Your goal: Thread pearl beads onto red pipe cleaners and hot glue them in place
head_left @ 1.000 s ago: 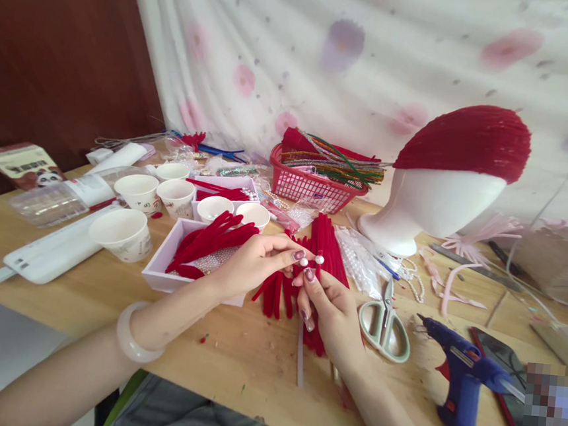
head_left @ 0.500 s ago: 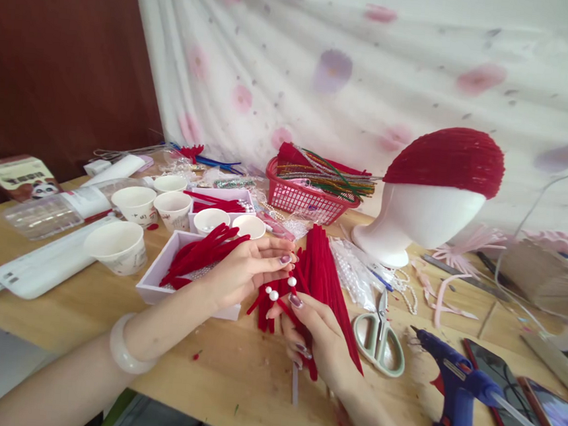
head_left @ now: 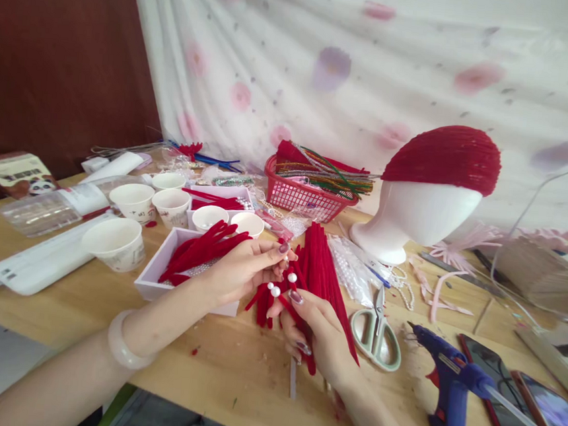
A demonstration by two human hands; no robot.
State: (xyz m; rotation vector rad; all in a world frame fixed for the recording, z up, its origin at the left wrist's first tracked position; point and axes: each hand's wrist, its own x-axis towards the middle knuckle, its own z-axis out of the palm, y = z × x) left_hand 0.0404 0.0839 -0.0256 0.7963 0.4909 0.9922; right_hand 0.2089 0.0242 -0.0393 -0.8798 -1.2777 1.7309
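Note:
My right hand (head_left: 321, 329) is closed on a red pipe cleaner (head_left: 299, 317) with white pearl beads (head_left: 276, 291) on it. One more bead (head_left: 292, 277) sits just above my right thumb. The fingers of my left hand (head_left: 244, 269) are pinched together at the pipe cleaner's upper end; a small white spot shows at the fingertips, too small to name for sure. Under and behind both hands lies a bundle of long red pipe cleaners (head_left: 323, 263). Beside my left hand a white box (head_left: 152, 278) holds shorter red pieces.
Several paper cups (head_left: 117, 245) stand on the left near a white power bank (head_left: 45, 262). Scissors (head_left: 377, 334), a blue glue gun (head_left: 449, 373) and phones (head_left: 501, 398) lie right. Behind are a red basket (head_left: 305, 198) and a foam head (head_left: 413, 211) wearing a red cap.
My left fingers have drawn together into a pinch near the pipe cleaner's end, where they were straighter before. My right hand keeps its grip. The whole view has shifted slightly.

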